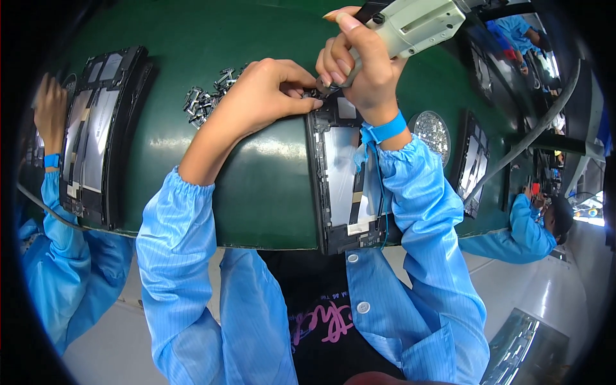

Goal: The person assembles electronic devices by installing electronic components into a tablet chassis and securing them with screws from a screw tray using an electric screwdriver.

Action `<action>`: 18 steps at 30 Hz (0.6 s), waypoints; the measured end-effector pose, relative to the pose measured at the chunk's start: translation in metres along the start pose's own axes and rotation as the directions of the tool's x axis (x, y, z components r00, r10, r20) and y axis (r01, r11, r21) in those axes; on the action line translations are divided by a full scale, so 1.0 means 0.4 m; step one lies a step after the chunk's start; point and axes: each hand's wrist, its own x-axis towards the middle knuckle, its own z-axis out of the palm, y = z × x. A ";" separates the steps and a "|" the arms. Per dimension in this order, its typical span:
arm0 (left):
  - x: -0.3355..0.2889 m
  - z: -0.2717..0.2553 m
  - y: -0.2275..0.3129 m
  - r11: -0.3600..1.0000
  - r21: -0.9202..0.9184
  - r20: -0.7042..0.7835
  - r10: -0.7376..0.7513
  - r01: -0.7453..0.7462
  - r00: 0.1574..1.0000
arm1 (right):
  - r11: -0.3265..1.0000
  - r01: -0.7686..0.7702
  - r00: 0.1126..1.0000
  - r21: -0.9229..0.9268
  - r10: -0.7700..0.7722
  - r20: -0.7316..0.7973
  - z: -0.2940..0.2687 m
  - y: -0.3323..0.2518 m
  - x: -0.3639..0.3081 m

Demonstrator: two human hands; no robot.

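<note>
An opened tablet-like device [340, 144], with silver battery panels, a black frame and a flat ribbon strip, lies upright before me at the table's near edge. My right hand [369, 67] is wrapped round a pale green handheld power tool [420, 29], its exact kind unclear. The tool's narrow end points down at the device's top left corner. Beside it, my left hand [276, 90] is closed in a pinch at the same corner. What its fingertips hold, if anything, is hidden. Just left of that hand sits a pile of small metal parts [200, 106].
A round dish of tiny shiny pieces [431, 135] stands right of my forearm. More opened devices lie left [96, 135] and right [473, 163] on the green table [263, 186]. A grey cable [545, 122] arcs at right. Co-workers' arms [51, 115] show at both sides.
</note>
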 end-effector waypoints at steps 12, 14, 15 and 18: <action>0.003 -0.003 0.003 0.999 -0.038 0.051 -0.030 0.032 0.998 | 0.999 0.002 1.000 0.034 -0.003 0.023 -0.003 0.018 -0.004; 0.002 -0.002 0.001 0.999 -0.034 0.047 -0.020 0.021 0.999 | 1.000 0.007 1.000 0.026 -0.007 0.018 -0.004 0.021 -0.004; 0.003 -0.003 0.005 0.999 -0.033 0.051 -0.019 0.021 0.999 | 1.000 0.008 1.000 0.027 -0.008 0.014 -0.004 0.020 -0.003; 0.005 -0.006 0.015 0.998 -0.017 0.074 -0.052 0.053 0.996 | 1.000 -0.007 1.000 0.027 0.007 0.013 -0.003 0.017 -0.003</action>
